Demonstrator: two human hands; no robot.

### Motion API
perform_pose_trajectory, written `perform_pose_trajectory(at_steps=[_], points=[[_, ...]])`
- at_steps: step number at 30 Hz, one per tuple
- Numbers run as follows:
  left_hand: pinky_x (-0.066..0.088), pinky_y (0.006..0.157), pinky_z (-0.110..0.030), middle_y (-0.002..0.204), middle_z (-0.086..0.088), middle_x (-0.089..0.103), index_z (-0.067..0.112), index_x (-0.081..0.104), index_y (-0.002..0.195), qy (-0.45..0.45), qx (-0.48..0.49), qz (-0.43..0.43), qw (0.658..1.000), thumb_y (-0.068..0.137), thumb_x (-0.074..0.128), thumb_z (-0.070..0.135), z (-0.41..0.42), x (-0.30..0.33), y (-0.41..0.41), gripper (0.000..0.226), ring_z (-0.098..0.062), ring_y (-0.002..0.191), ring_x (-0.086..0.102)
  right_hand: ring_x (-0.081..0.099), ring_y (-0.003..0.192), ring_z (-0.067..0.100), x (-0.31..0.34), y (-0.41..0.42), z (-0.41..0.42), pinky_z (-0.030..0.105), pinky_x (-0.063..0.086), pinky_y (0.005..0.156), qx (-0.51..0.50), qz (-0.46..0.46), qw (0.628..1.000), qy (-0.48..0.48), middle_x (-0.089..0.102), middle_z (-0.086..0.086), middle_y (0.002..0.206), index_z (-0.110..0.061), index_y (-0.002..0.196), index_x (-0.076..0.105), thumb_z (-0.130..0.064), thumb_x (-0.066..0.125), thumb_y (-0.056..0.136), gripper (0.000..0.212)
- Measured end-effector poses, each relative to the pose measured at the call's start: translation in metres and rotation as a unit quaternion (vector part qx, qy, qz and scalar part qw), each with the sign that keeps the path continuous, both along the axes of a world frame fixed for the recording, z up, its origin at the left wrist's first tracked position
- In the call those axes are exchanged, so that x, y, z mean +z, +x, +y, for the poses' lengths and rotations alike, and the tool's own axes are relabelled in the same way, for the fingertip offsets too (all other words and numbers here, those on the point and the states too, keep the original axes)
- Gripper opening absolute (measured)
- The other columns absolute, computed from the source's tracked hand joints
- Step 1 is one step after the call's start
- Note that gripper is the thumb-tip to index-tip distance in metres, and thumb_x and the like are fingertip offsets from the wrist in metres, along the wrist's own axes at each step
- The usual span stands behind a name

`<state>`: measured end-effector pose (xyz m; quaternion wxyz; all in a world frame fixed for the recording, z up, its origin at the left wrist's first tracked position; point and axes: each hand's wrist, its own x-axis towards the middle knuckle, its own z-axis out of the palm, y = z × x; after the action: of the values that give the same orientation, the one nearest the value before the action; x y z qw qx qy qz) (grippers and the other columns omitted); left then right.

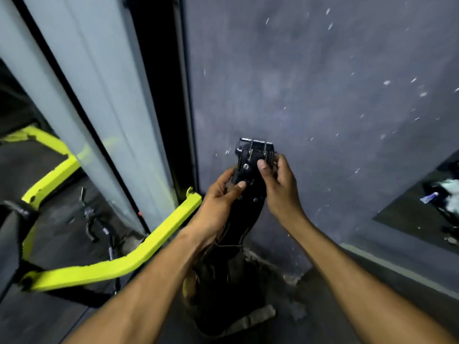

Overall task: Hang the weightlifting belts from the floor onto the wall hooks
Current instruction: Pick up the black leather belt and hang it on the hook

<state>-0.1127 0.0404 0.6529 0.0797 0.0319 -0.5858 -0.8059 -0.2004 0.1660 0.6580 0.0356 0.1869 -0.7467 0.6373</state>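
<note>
Both hands are up at the grey wall (323, 95): left hand (218, 197) and right hand (278, 180) each pinch the black belt (246, 212) just under its buckle (255, 151). A yellow machine frame (139, 254) sits left of them, with a mirror (87, 95) above.

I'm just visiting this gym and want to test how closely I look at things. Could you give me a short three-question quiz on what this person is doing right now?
1. True or false: both hands hold the black belt.
2. Which part of the belt is highest, close to the grey wall?
A. the metal buckle
B. the wide padded end
C. a yellow strap
3. What colour is the bent frame on the left?

Key
1. True: the left hand and the right hand both curl their fingers round its upper end.
2. A, the buckle.
3. Yellow.
</note>
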Motion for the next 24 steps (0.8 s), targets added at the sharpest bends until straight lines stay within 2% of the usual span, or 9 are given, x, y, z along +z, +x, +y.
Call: perform_pose_trajectory(at_steps=[3, 6, 8, 10, 12, 15, 18, 21, 24], points=[[0.058, 0.087, -0.022, 0.099, 0.007, 0.079, 0.015, 0.053, 0.141, -0.039, -0.003, 0.043, 0.998, 0.106, 0.048, 0.005, 0.01, 0.052, -0.014, 0.037, -0.007, 0.094, 0.075, 0.073, 0.095, 0.008, 0.051, -0.01, 0.007, 0.028, 0.057, 0.085, 0.0, 0.079, 0.996, -0.046, 0.078, -0.007, 0.101, -0.016, 0.114, 0.061, -0.026, 0.058, 0.104, 0.015], [0.049, 0.112, -0.047, 0.13, -0.017, 0.07, 0.016, 0.049, 0.143, -0.06, 0.029, 0.074, 0.995, 0.105, 0.053, 0.015, 0.017, 0.094, -0.03, 0.038, -0.034, 0.127, 0.064, 0.07, 0.087, 0.004, 0.104, -0.022, 0.016, 0.022, 0.054, 0.078, -0.001, 0.146, 0.987, -0.072, 0.076, -0.009, 0.096, -0.018, 0.114, 0.061, -0.029, 0.057, 0.103, 0.017], [0.047, 0.11, -0.052, 0.13, -0.022, 0.068, 0.017, 0.05, 0.141, -0.069, 0.047, 0.099, 0.992, 0.105, 0.054, 0.018, 0.024, 0.119, -0.042, 0.037, -0.038, 0.126, 0.063, 0.069, 0.085, 0.005, 0.136, -0.029, 0.023, 0.026, 0.055, 0.077, 0.011, 0.177, 0.98, -0.086, 0.076, -0.007, 0.094, -0.021, 0.112, 0.06, -0.032, 0.057, 0.103, 0.015], [0.053, 0.102, -0.045, 0.129, -0.014, 0.071, 0.017, 0.053, 0.138, -0.093, 0.058, 0.147, 0.983, 0.105, 0.054, 0.014, 0.031, 0.143, -0.051, 0.034, -0.025, 0.118, 0.068, 0.071, 0.087, 0.008, 0.159, -0.036, 0.03, 0.03, 0.057, 0.079, 0.026, 0.197, 0.975, -0.102, 0.076, -0.004, 0.097, -0.024, 0.111, 0.06, -0.032, 0.056, 0.104, 0.011], [0.056, 0.098, -0.035, 0.128, -0.005, 0.073, 0.023, 0.06, 0.134, -0.117, 0.063, 0.19, 0.973, 0.105, 0.054, 0.01, 0.042, 0.166, -0.059, 0.033, -0.016, 0.116, 0.069, 0.072, 0.094, 0.008, 0.177, -0.042, 0.036, 0.025, 0.057, 0.083, 0.037, 0.201, 0.969, -0.136, 0.077, -0.008, 0.104, -0.025, 0.115, 0.058, -0.029, 0.056, 0.104, 0.012], [0.054, 0.104, -0.04, 0.13, 0.001, 0.073, 0.035, 0.065, 0.132, -0.129, 0.068, 0.222, 0.964, 0.105, 0.053, 0.011, 0.058, 0.192, -0.068, 0.038, -0.017, 0.121, 0.069, 0.074, 0.101, 0.007, 0.196, -0.049, 0.044, 0.019, 0.056, 0.086, 0.034, 0.21, 0.966, -0.144, 0.076, -0.013, 0.111, -0.03, 0.119, 0.055, -0.035, 0.062, 0.101, 0.021], [0.059, 0.095, -0.037, 0.124, 0.001, 0.076, 0.032, 0.06, 0.14, -0.144, 0.062, 0.233, 0.96, 0.105, 0.054, 0.016, 0.066, 0.205, -0.078, 0.038, -0.018, 0.113, 0.073, 0.076, 0.094, 0.006, 0.212, -0.056, 0.051, 0.017, 0.056, 0.079, 0.011, 0.238, 0.958, -0.159, 0.077, -0.013, 0.106, -0.031, 0.116, 0.057, -0.036, 0.063, 0.1, 0.017], [0.061, 0.082, -0.029, 0.111, 0.004, 0.077, 0.035, 0.056, 0.143, -0.167, 0.067, 0.238, 0.954, 0.104, 0.057, 0.019, 0.066, 0.221, -0.091, 0.041, -0.008, 0.098, 0.073, 0.076, 0.094, 0.013, 0.239, -0.061, 0.058, 0.03, 0.059, 0.084, 0.013, 0.242, 0.951, -0.19, 0.079, -0.006, 0.104, -0.031, 0.115, 0.061, -0.028, 0.064, 0.099, 0.016], [0.061, 0.086, -0.028, 0.123, 0.01, 0.073, 0.036, 0.047, 0.144, -0.194, 0.003, 0.229, 0.954, 0.104, 0.057, 0.025, 0.062, 0.242, -0.101, 0.043, -0.004, 0.109, 0.068, 0.073, 0.097, 0.024, 0.279, -0.064, 0.06, 0.052, 0.059, 0.093, 0.036, 0.254, 0.944, -0.209, 0.077, 0.01, 0.109, -0.028, 0.114, 0.064, -0.021, 0.064, 0.099, 0.017]])
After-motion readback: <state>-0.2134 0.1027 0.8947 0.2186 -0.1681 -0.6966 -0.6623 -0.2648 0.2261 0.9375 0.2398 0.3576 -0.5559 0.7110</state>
